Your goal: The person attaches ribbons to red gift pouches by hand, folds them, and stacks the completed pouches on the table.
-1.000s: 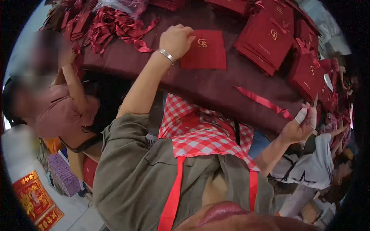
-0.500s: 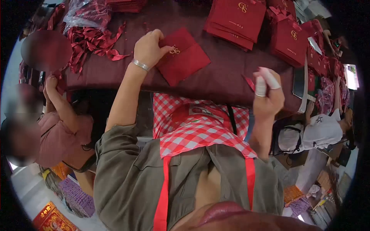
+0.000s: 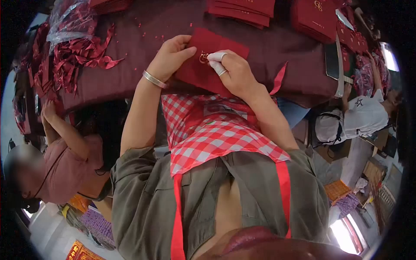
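A red pouch (image 3: 201,76) with a gold logo lies tilted at the near edge of the dark red tabletop (image 3: 143,56). My left hand (image 3: 171,56), a silver bangle at its wrist, pinches the pouch's upper left side between thumb and fingers. Over the pouch's right part is my right hand (image 3: 232,71), with white wraps on two fingers. Its thumb and fingertips come together beside the logo; what they hold, if anything, is too small to make out. A red ribbon (image 3: 280,79) extends past the table edge, right of my right wrist.
Loose red ribbons (image 3: 80,58) and clear plastic (image 3: 71,24) lie at the left. Stacked red pouches (image 3: 242,11) and another stack (image 3: 315,19) stand at the back right. One person (image 3: 71,162) sits at the left, another (image 3: 366,113) at the right.
My right hand has come from the table's right side to the pouch. The pouch has turned to a slant, with my left hand still on it. The view has shifted rightward.
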Action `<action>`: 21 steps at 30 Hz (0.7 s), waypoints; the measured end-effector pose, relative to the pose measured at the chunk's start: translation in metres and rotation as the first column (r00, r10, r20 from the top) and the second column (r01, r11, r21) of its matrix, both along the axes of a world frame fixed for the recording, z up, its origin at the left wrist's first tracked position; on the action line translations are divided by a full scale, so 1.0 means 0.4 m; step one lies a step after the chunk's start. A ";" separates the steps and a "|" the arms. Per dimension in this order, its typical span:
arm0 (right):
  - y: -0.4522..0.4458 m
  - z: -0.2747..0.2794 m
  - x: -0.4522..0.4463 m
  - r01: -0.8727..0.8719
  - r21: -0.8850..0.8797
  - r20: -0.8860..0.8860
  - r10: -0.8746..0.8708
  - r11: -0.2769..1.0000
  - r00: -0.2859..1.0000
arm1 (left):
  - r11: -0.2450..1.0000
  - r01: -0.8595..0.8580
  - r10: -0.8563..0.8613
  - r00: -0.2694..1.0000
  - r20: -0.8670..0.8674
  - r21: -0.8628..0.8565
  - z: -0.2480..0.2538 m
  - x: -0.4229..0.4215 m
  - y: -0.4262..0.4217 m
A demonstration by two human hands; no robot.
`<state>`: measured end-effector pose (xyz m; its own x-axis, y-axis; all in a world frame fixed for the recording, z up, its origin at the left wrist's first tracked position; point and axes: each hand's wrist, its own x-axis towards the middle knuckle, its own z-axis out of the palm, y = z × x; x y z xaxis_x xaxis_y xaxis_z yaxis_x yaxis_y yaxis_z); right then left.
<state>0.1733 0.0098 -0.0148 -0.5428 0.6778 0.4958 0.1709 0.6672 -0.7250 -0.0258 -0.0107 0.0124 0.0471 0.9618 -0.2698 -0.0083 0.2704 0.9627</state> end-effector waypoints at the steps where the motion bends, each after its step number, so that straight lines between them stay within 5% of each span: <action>1: 0.002 0.003 0.003 0.000 0.029 0.012 0.000 1.000 1.000 | 1.000 0.009 -0.007 0.996 0.085 -0.029 -0.020 -0.001 0.017; 10: 0.028 0.006 0.001 0.149 -0.070 0.004 -0.149 0.986 0.989 | 0.997 -0.077 0.073 0.936 0.344 -0.001 -0.072 -0.011 0.016; 15: 0.056 0.023 -0.031 0.226 0.237 0.034 -0.240 0.945 0.970 | 0.998 -0.059 0.058 0.923 0.380 -0.009 -0.081 -0.007 0.020; 21: 0.073 0.005 -0.056 0.238 0.246 0.090 -0.267 0.940 0.960 | 0.998 -0.061 0.056 0.937 0.346 0.004 -0.062 -0.003 0.007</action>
